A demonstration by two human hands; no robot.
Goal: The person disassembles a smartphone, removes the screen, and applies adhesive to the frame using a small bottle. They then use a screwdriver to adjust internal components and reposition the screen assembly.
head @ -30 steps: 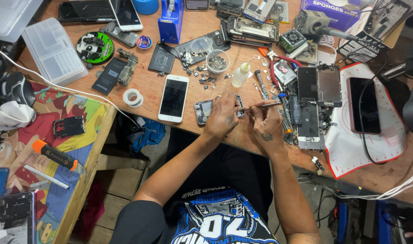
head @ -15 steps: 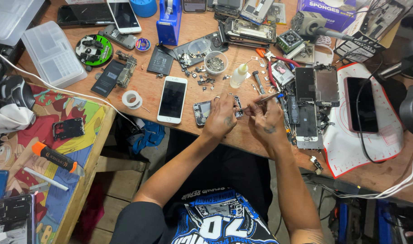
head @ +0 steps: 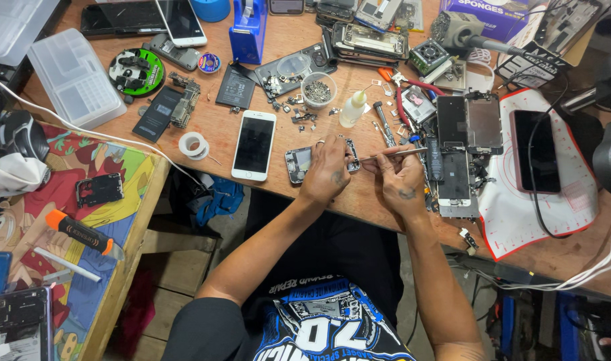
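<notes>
The opened phone frame lies flat on the wooden tabletop, just right of a white phone with a dark glass face, and is pinned under the left hand, whose grip is pressed down on its right end. A thin metal tool, probably tweezers, is pinched in the closed grip of the right hand, its tip resting at the frame's edge. A slip could be caused by too much push on so slender a tool, and the bare inner parts could be scratched. Tiny screws could be knocked loose, since small metal bits lie scattered just beyond the frame, near a round clear cup of hardware and a soft plastic dropper bottle. The tabletop is crowded with hard, flat, glossy phone parts near the right wrist, which could be swept off.
</notes>
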